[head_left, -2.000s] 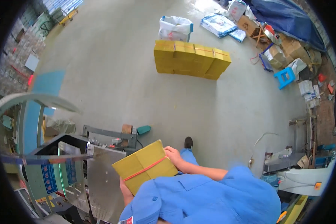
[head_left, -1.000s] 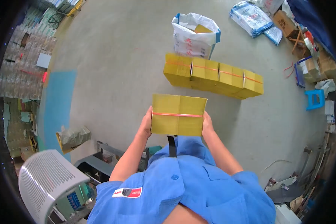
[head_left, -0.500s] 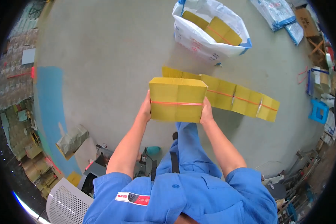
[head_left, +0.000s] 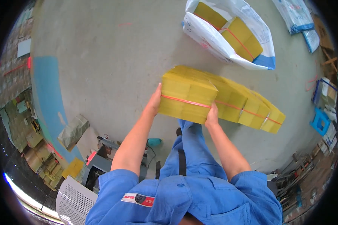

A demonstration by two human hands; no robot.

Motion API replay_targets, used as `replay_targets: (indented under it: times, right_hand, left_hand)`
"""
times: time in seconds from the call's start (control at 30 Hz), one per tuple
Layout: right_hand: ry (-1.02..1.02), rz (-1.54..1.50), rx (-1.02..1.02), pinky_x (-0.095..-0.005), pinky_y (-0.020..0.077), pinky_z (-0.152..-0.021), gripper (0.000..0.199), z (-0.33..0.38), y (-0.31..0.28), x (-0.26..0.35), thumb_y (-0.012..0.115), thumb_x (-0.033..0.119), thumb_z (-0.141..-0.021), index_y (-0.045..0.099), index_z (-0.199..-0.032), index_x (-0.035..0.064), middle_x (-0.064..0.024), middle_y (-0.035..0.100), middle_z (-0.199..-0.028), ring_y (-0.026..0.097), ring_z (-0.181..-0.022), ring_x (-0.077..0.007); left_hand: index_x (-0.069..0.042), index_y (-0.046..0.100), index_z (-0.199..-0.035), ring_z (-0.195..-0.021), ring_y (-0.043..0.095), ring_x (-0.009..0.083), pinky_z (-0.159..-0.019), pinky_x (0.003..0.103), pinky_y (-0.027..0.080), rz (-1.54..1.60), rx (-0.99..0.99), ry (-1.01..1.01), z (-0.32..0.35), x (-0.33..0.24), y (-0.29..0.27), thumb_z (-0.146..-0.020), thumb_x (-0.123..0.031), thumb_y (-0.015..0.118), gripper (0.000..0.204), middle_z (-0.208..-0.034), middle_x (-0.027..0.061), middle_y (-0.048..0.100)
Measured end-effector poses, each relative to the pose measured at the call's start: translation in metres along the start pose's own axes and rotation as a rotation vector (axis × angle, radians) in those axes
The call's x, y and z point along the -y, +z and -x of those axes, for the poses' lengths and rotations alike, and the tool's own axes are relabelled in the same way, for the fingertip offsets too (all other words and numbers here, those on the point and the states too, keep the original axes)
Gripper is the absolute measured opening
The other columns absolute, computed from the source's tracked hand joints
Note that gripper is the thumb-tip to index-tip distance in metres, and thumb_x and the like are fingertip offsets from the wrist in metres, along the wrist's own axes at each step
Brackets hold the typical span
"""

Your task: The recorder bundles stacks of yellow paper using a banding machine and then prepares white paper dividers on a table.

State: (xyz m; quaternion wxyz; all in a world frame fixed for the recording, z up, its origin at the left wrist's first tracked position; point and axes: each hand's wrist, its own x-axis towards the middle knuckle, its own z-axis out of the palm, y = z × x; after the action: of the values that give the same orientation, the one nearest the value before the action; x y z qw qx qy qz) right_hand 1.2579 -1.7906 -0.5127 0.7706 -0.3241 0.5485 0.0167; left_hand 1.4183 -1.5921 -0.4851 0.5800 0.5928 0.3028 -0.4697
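Yellow banded paper bundle [head_left: 187, 98] | left hand [head_left: 153, 105], right hand [head_left: 212, 116] grip clamps its ends | keep level, align squarely with yellow bundle row [head_left: 248, 107] on floor

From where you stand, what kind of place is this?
Probably a small workshop or packing floor. The bare concrete floor carries a row of banded yellow paper bundles, a white woven sack holds more, and stacked cartons stand beside a grey machine.
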Motion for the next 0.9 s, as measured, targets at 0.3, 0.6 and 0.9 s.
replay_targets:
  times: [0.3, 0.6, 0.9]
  right_hand:
    - [0.013, 0.354, -0.042, -0.0319, 0.0437, -0.095, 0.048, 0.007, -0.003, 0.026, 0.046, 0.039, -0.101, 0.055, -0.132, 0.0032, -0.0086, 0.057, -0.129, 0.055, -0.114, -0.0179]
    - [0.043, 0.669, 0.129, -0.0311, 0.0470, -0.052, 0.016, 0.068, -0.080, -0.004, 0.057, 0.025, -0.089, 0.061, -0.088, 0.0088, -0.0039, 0.058, -0.068, 0.059, -0.062, -0.0185]
    - [0.344, 1.126, 1.010, -0.0355, 0.0534, -0.071, 0.028, 0.260, -0.015, -0.120, 0.060, 0.027, -0.095, 0.060, -0.111, 0.0044, -0.0105, 0.066, -0.098, 0.064, -0.082, -0.0231]
  left_hand:
    - [0.001, 0.041, -0.144, -0.133, 0.045, 0.0295, -0.110, 0.037, 0.036, -0.139, -0.196, 0.195, -0.004, 0.018, -0.012, -0.101, -0.053, 0.038, 0.069, -0.146, 0.0165, 0.046]
    - [0.001, 0.059, -0.124, -0.106, 0.063, 0.0216, -0.094, 0.034, 0.048, 0.022, -0.320, 0.578, 0.190, 0.057, -0.038, -0.098, -0.031, 0.054, 0.041, -0.117, 0.0148, 0.067]
    - [-0.001, 0.062, -0.114, -0.098, 0.059, 0.0112, -0.089, 0.028, 0.049, 0.485, -0.041, 1.312, 0.607, 0.174, -0.029, -0.100, -0.013, 0.053, 0.020, -0.106, 0.0053, 0.065]
